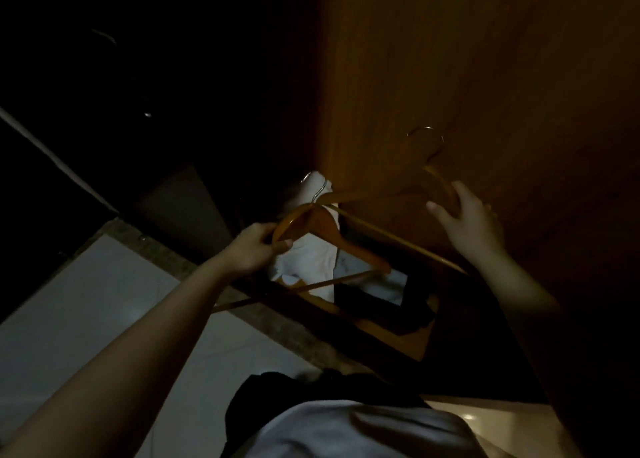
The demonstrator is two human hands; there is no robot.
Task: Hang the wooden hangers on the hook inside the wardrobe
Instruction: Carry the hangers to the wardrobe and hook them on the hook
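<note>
The scene is very dim. My left hand point(258, 248) grips the shoulder of a wooden hanger point(349, 246) with a metal hook, held low over the wardrobe floor. My right hand point(467, 220) holds the arm of a second wooden hanger point(398, 241), whose metal hook point(427, 141) points up along the brown wardrobe side panel point(485, 59). The two hangers cross near the middle. A hook inside the wardrobe does not show in the dark.
White cloth point(311, 257) and dark clothing point(408, 305) lie on the wardrobe bottom. A pale tiled floor point(86, 302) spreads at the lower left, with a stone threshold point(194, 267) before the wardrobe. The upper left is black.
</note>
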